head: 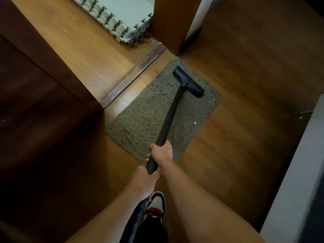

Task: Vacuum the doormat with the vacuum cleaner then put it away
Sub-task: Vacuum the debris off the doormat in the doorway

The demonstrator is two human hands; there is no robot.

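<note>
Head view, looking down: one black vacuum cleaner wand (171, 113) slants across one shaggy grey-brown doormat (138, 120), and its single T-shaped floor nozzle (189, 81) sits flat on the pile near the mat's far right corner. Both of the person's hands hold the wand at its near end, by the mat's near edge. The right hand (162, 151) is the farther one, its fingers wrapped round the tube just above that edge, well short of the nozzle. The left hand (146, 182) is directly behind it and almost touching it, curled round the tube's end where one dark hose (138, 218) drops away toward the body. The whole length of the wand lies between the hands and the nozzle.

One small white scrap (194, 122) lies close to the doormat's right edge, to the right of the wand. One red, white and black shoe (156, 202) stands on the wooden floor (245, 71) below the left hand, short of the mat. One dark threshold rail (133, 76) runs along the mat's left side. Beyond the rail, one stack of grey interlocking foam tiles (122, 20) rests against one wooden door post (172, 23). Dark wood panelling (35, 102) fills the left of the picture, and one pale surface (289, 181) rises at the right edge.
</note>
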